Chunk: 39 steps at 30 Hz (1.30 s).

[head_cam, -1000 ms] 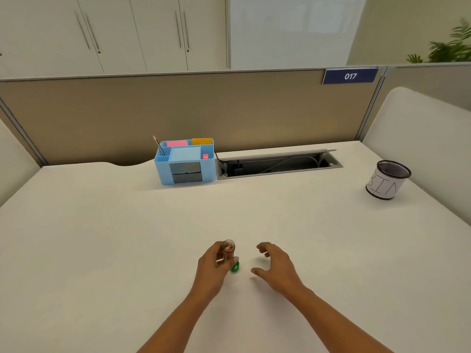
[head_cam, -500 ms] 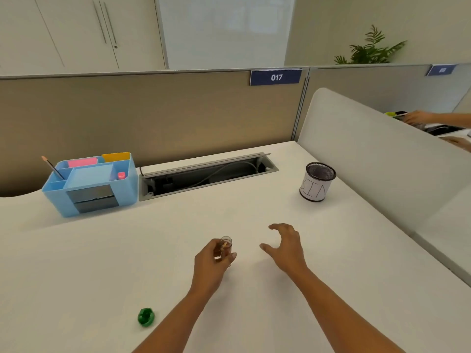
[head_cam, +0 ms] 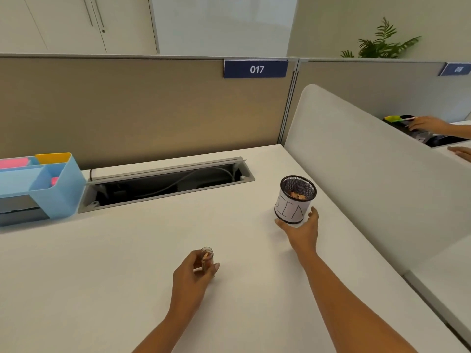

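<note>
My left hand (head_cam: 190, 276) grips a small clear brownish container (head_cam: 207, 256), upright and open at the top, with pale shavings inside, just above the white desk (head_cam: 102, 263). My right hand (head_cam: 302, 234) reaches forward to a black mesh cup (head_cam: 293, 210) with a white paper label. Its thumb lies on the left of the cup's base and its fingers on the right. Orange-brown shavings lie inside the cup.
A light-blue desk organizer (head_cam: 51, 189) with pink and yellow notes stands at the far left. An open cable tray (head_cam: 165, 184) runs along the back. A grey curved divider (head_cam: 369, 161) borders the right side. Beyond it, another person's hands (head_cam: 428, 124) work.
My right hand has moved forward and right, from beside the small container to the mesh cup. The view has swung right, and the green cap on the desk is out of sight.
</note>
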Tool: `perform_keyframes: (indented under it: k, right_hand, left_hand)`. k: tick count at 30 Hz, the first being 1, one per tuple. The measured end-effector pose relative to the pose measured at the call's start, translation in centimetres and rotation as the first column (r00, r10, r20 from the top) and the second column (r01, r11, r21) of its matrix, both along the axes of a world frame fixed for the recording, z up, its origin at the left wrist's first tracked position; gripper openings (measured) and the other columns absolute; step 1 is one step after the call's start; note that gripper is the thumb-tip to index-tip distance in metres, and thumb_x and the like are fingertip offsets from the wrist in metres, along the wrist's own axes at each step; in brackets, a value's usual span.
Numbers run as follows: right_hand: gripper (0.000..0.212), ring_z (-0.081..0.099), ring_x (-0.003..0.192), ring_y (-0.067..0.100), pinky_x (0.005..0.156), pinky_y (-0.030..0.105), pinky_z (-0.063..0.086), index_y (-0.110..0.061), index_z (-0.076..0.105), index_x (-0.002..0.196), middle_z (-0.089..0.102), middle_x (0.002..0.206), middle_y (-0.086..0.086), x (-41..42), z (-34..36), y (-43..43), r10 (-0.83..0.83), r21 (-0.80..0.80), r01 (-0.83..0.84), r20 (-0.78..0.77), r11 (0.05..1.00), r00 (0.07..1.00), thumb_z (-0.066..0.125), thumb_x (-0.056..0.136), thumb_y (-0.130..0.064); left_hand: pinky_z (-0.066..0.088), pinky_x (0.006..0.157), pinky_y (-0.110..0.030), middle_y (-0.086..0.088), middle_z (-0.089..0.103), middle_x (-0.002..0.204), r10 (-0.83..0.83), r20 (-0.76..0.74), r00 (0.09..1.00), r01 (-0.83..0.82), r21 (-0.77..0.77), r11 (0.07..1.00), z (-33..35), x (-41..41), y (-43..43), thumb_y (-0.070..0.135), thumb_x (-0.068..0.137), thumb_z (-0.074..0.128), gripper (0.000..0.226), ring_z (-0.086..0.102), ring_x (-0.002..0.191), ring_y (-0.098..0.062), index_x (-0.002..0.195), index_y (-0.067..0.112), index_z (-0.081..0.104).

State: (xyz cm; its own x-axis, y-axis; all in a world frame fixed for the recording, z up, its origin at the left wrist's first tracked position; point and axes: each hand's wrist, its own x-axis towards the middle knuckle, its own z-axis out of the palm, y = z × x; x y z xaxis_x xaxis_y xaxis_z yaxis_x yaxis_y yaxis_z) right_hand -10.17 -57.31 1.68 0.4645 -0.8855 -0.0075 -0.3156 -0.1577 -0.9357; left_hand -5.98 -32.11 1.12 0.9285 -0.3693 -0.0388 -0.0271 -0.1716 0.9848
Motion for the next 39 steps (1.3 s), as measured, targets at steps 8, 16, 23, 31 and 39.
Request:
perform_keyframes:
  k: [8, 16, 23, 31, 39]
  right_hand:
    - [0.111, 0.042, 0.126, 0.026, 0.106, 0.045, 0.039, -0.012, 0.021, 0.136, 0.041, 0.139, 0.011, 3.1, -1.5, -2.7, -0.02, -0.02, 0.023, 0.163, 1.0, 0.986, 0.089, 0.049, -0.015]
    - [0.088, 0.048, 0.118, 0.03, 0.097, 0.04, 0.045, -0.005, 0.031, 0.128, 0.047, 0.13, 0.015, 3.0, -2.1, -3.3, -0.066, -0.08, 0.078, 0.15, 0.994, 0.987, 0.085, 0.058, -0.012]
    - [0.087, 0.049, 0.115, 0.029, 0.092, 0.035, 0.045, -0.006, 0.032, 0.126, 0.048, 0.128, 0.015, 2.0, -1.0, -1.2, 0.001, -0.085, 0.01, 0.127, 0.996, 0.992, 0.085, 0.057, -0.013]
    - [0.087, 0.05, 0.108, 0.021, 0.089, 0.032, 0.045, -0.01, 0.033, 0.127, 0.051, 0.126, 0.01, 0.2, -0.1, 8.1, 0.213, -0.068, -0.207, 0.095, 0.976, 0.972, 0.085, 0.058, -0.017]
    - [0.088, 0.052, 0.114, 0.021, 0.097, 0.045, 0.047, -0.023, 0.04, 0.125, 0.054, 0.125, 0.001, -1.0, -1.2, 20.8, 0.428, 0.002, -0.429, 0.066, 0.903, 0.901, 0.085, 0.05, -0.034]
  left_hand:
    - [0.051, 0.071, -0.016, 0.009, 0.063, 0.067, 0.048, 0.063, 0.997, -0.05, 0.018, 0.999, -0.9, 0.7, -1.3, 0.009, 0.076, 0.07, 0.021, 0.06, 0.07, -0.004, 0.081, 0.026, 0.06]
    - [0.053, 0.078, -0.032, 0.018, 0.062, 0.066, 0.037, 0.053, 0.998, -0.037, 0.011, 0.999, -1.4, 0.6, -1.7, 0.008, 0.077, 0.069, 0.018, 0.061, 0.07, -0.004, 0.084, 0.023, 0.06]
    - [0.055, 0.082, -0.04, 0.018, 0.063, 0.068, 0.049, 0.017, 0.999, -0.049, -0.013, 0.999, -1.3, 0.2, -1.3, 0.01, 0.076, 0.07, 0.018, 0.061, 0.078, -0.01, 0.086, 0.023, 0.061]
    - [0.056, 0.076, -0.031, 0.008, 0.06, 0.073, 0.083, 0.014, 0.996, -0.082, -0.038, 0.996, 0.1, -0.9, 2.7, 0.008, 0.076, 0.069, 0.019, 0.058, 0.074, -0.004, 0.085, 0.023, 0.061]
    - [0.054, 0.072, -0.024, 0.002, 0.063, 0.079, 0.235, 0.007, 0.972, -0.234, -0.024, 0.972, 1.0, -1.1, 13.2, 0.008, 0.076, 0.07, 0.025, 0.062, 0.082, -0.012, 0.083, 0.029, 0.059]
